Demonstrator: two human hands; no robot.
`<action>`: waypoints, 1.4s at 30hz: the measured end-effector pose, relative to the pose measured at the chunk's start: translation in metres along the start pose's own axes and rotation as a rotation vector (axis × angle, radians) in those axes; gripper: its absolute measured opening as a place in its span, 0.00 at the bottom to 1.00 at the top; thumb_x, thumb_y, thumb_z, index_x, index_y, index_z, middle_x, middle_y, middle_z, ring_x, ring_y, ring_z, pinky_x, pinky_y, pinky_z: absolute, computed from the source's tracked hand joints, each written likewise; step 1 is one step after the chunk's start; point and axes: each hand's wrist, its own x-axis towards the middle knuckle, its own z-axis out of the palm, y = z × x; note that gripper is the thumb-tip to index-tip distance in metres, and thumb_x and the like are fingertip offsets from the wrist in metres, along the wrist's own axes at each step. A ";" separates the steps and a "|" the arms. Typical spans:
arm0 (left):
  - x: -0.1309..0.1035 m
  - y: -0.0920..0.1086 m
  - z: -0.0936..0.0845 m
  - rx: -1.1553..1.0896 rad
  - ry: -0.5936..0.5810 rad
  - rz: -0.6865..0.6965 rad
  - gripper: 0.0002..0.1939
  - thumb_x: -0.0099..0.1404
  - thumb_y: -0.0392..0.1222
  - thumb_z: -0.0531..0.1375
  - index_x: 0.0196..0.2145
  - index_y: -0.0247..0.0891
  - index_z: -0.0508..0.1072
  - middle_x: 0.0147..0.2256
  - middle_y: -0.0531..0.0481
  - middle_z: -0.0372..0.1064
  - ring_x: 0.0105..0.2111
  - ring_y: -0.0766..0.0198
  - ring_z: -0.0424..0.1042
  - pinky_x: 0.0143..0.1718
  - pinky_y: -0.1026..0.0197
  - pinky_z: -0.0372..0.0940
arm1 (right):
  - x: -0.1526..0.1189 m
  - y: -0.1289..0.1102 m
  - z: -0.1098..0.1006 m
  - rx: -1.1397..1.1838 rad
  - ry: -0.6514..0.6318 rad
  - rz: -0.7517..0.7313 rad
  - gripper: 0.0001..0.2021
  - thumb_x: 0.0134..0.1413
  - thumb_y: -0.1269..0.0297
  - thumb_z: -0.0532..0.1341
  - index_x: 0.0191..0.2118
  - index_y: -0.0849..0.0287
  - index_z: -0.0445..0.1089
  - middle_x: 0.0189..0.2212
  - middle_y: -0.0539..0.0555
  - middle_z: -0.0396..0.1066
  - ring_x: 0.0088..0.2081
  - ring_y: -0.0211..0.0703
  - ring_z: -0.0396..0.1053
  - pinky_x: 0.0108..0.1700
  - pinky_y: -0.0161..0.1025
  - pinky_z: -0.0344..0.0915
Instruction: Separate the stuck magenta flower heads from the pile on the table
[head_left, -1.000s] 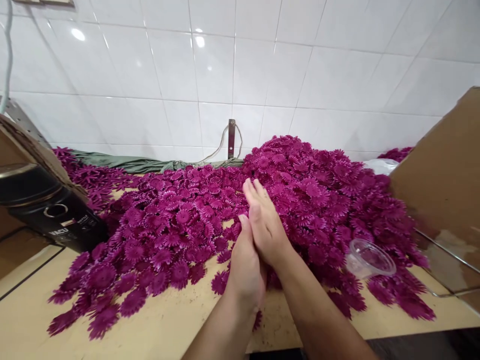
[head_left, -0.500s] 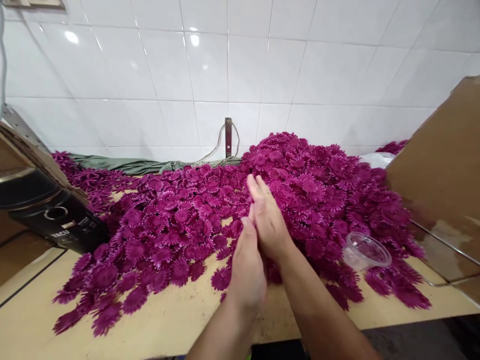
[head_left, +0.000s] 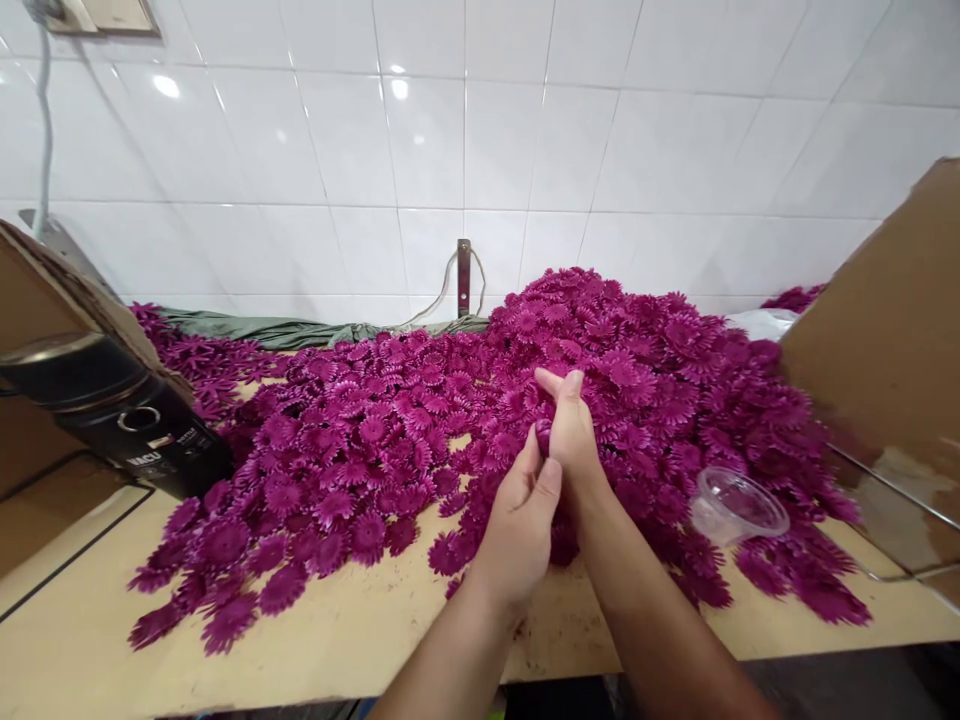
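Note:
My left hand and my right hand meet above the front of a big heap of magenta flower heads. Between the two hands sits a small magenta flower piece, closely held by the left fingers and thumb and partly covered by the right hand. The right hand's fingers are curled against the piece, with one finger pointing out to the left. A lower spread of the same flowers lies left of the hands.
A clear plastic cup rests on the flowers at right. A black bottle leans by a cardboard box at left. Another cardboard box stands at right. Behind are a green cloth and a metal bracket on the tiled wall.
The pressed-together palms have parted somewhat and the fingers have curled, so a magenta piece now shows between them. The view has shifted slightly, moving the scene to the right.

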 end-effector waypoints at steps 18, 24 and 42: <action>0.020 0.016 -0.036 0.376 0.120 0.112 0.04 0.50 0.33 0.59 0.25 0.36 0.73 0.27 0.52 0.72 0.32 0.65 0.69 0.38 0.64 0.62 | -0.057 0.004 -0.023 0.166 -0.413 0.103 0.15 0.47 0.58 0.61 0.41 0.59 0.66 0.39 0.56 0.72 0.42 0.43 0.70 0.48 0.44 0.66; 0.022 0.023 -0.042 0.486 0.087 0.059 0.05 0.49 0.39 0.61 0.22 0.35 0.70 0.17 0.57 0.63 0.18 0.71 0.60 0.21 0.68 0.57 | -0.059 0.002 -0.029 0.182 -0.435 0.131 0.15 0.48 0.59 0.60 0.42 0.59 0.64 0.39 0.57 0.71 0.41 0.43 0.70 0.45 0.43 0.68; 0.024 0.025 -0.042 0.532 -0.074 0.065 0.15 0.46 0.49 0.65 0.26 0.34 0.70 0.22 0.55 0.65 0.25 0.70 0.62 0.29 0.67 0.57 | -0.043 -0.011 -0.022 -0.379 -0.215 -0.247 0.10 0.53 0.68 0.52 0.33 0.58 0.71 0.31 0.54 0.75 0.33 0.42 0.71 0.38 0.39 0.65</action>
